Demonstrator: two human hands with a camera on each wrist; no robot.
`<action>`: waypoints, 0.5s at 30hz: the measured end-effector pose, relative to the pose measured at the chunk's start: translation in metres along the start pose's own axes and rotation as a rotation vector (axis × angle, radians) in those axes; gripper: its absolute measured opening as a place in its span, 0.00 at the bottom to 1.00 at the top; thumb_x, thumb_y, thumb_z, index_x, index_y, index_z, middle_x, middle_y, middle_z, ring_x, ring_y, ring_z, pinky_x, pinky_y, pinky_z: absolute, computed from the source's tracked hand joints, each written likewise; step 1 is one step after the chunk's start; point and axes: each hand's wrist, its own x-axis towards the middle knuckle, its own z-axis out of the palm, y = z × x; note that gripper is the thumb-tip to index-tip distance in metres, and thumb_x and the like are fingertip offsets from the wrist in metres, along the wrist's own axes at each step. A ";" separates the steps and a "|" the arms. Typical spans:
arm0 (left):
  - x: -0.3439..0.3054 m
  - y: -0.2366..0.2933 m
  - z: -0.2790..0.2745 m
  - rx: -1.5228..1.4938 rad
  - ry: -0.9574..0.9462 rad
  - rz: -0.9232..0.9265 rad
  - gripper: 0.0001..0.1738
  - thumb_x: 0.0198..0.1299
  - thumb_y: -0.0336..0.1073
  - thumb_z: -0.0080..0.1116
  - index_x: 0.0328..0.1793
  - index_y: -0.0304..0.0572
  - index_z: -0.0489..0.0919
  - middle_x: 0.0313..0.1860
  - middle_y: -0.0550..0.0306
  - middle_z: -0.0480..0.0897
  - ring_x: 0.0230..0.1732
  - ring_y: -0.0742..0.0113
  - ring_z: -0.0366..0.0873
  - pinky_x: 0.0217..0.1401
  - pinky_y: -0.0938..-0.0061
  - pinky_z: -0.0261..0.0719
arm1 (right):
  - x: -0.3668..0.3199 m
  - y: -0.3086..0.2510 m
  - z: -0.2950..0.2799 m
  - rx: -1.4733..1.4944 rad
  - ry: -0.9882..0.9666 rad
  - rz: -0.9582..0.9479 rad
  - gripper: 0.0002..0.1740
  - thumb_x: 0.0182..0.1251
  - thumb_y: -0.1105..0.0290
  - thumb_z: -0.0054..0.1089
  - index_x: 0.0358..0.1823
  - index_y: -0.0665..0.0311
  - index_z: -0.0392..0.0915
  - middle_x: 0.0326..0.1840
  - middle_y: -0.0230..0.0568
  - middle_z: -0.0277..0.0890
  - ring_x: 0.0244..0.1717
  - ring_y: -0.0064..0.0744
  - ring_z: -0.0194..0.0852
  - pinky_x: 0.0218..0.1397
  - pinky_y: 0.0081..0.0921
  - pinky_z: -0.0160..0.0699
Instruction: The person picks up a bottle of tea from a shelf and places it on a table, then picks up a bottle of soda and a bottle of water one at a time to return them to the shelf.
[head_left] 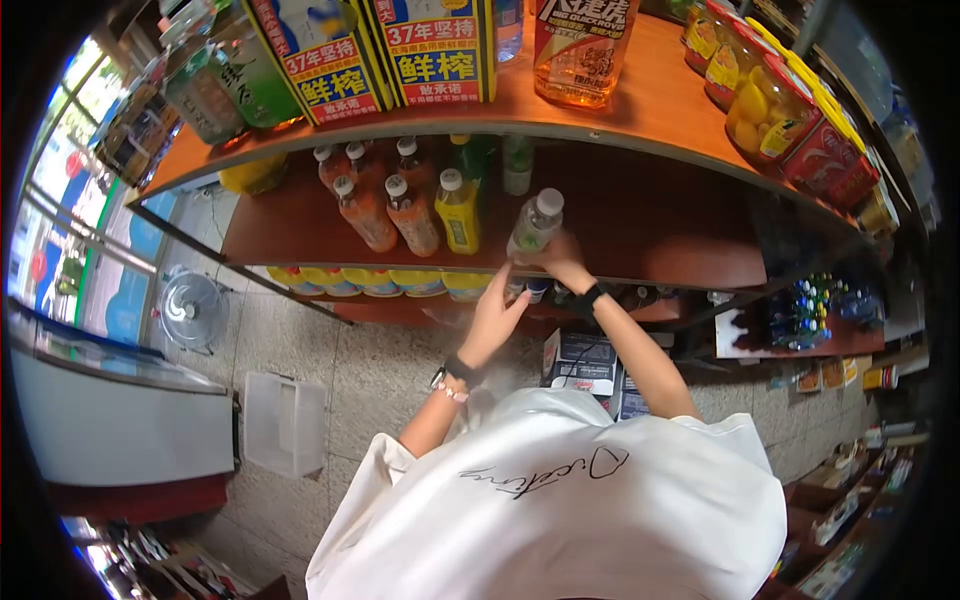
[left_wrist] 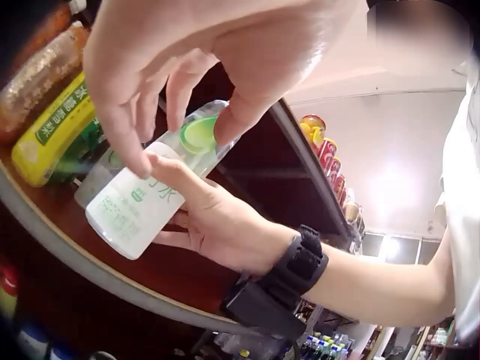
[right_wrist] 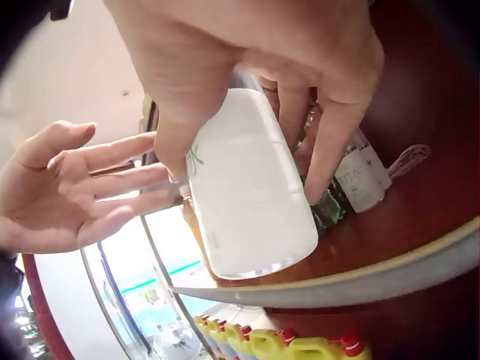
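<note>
My right hand (head_left: pixel 562 262) grips a clear plastic bottle (head_left: pixel 532 228) with a white cap and a white-and-green label, above the front edge of the middle shelf (head_left: pixel 640 230). In the right wrist view, the thumb and fingers of that hand wrap both sides of the bottle (right_wrist: pixel 255 187), its base towards the shelf edge. My left hand (head_left: pixel 492 322) is right beside it, fingers extended; the right wrist view shows the left palm (right_wrist: pixel 64 187) with fingers spread and tips near the bottle. A similar bottle (right_wrist: pixel 362 180) with a white label stands behind.
Orange drink bottles (head_left: pixel 410 220) and a yellow bottle (head_left: pixel 458 212) stand to the left on this shelf. Above, the top shelf (head_left: pixel 450 118) bears cartons (head_left: pixel 435 60), a large amber bottle (head_left: pixel 583 60) and jars (head_left: pixel 765 110). Yellow jugs (head_left: pixel 415 283) line up below. A plastic bin (head_left: pixel 285 425) sits on the floor.
</note>
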 end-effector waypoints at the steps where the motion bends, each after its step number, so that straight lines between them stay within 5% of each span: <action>1: 0.011 -0.006 -0.005 0.000 -0.026 0.004 0.38 0.65 0.34 0.60 0.79 0.37 0.58 0.68 0.39 0.71 0.67 0.57 0.73 0.62 0.70 0.78 | 0.012 0.009 0.005 0.003 0.023 0.013 0.42 0.41 0.50 0.82 0.58 0.60 0.76 0.51 0.45 0.84 0.51 0.43 0.85 0.52 0.37 0.82; 3: 0.033 -0.018 -0.011 0.093 -0.262 -0.259 0.41 0.64 0.36 0.61 0.80 0.37 0.55 0.65 0.38 0.75 0.66 0.58 0.75 0.58 0.72 0.78 | 0.031 0.023 0.013 -0.168 0.103 -0.127 0.46 0.42 0.51 0.81 0.64 0.59 0.71 0.52 0.48 0.83 0.51 0.45 0.84 0.51 0.39 0.82; 4: 0.040 -0.030 -0.012 0.098 -0.282 -0.248 0.41 0.64 0.36 0.61 0.80 0.37 0.55 0.65 0.38 0.75 0.66 0.58 0.75 0.58 0.72 0.78 | 0.033 0.018 0.016 -0.098 0.134 -0.088 0.35 0.44 0.63 0.79 0.56 0.61 0.76 0.49 0.46 0.83 0.51 0.45 0.82 0.55 0.34 0.78; 7: 0.064 -0.070 -0.003 0.120 -0.265 -0.073 0.43 0.62 0.37 0.61 0.81 0.40 0.53 0.59 0.38 0.79 0.59 0.61 0.78 0.55 0.71 0.77 | 0.048 0.006 0.018 0.001 0.166 -0.058 0.37 0.46 0.63 0.78 0.60 0.62 0.72 0.52 0.46 0.81 0.53 0.44 0.82 0.55 0.34 0.77; 10: 0.089 -0.159 0.014 0.273 -0.180 0.405 0.41 0.64 0.37 0.60 0.81 0.43 0.55 0.62 0.39 0.77 0.58 0.59 0.78 0.61 0.70 0.74 | 0.062 0.008 0.016 0.067 0.098 0.023 0.39 0.48 0.62 0.78 0.62 0.61 0.70 0.53 0.45 0.81 0.53 0.42 0.82 0.56 0.34 0.77; 11: 0.092 -0.146 0.010 0.269 -0.195 0.411 0.41 0.64 0.37 0.60 0.81 0.43 0.55 0.62 0.39 0.77 0.58 0.59 0.78 0.61 0.70 0.74 | 0.067 0.012 0.017 0.067 0.113 0.030 0.39 0.48 0.62 0.78 0.62 0.61 0.70 0.53 0.45 0.81 0.53 0.42 0.82 0.56 0.34 0.77; 13: 0.100 -0.107 -0.001 -0.039 -0.342 -0.087 0.40 0.65 0.37 0.59 0.81 0.43 0.55 0.67 0.41 0.75 0.65 0.58 0.75 0.63 0.69 0.73 | 0.079 0.018 0.017 0.091 0.118 -0.029 0.37 0.50 0.63 0.77 0.62 0.61 0.71 0.54 0.44 0.81 0.54 0.39 0.81 0.57 0.35 0.77; 15: 0.107 -0.118 0.003 -0.033 -0.329 0.000 0.41 0.65 0.36 0.59 0.81 0.42 0.54 0.67 0.41 0.74 0.65 0.58 0.75 0.63 0.69 0.73 | 0.082 0.016 0.014 0.052 0.158 -0.127 0.37 0.50 0.63 0.77 0.62 0.61 0.71 0.54 0.44 0.81 0.55 0.38 0.80 0.58 0.35 0.76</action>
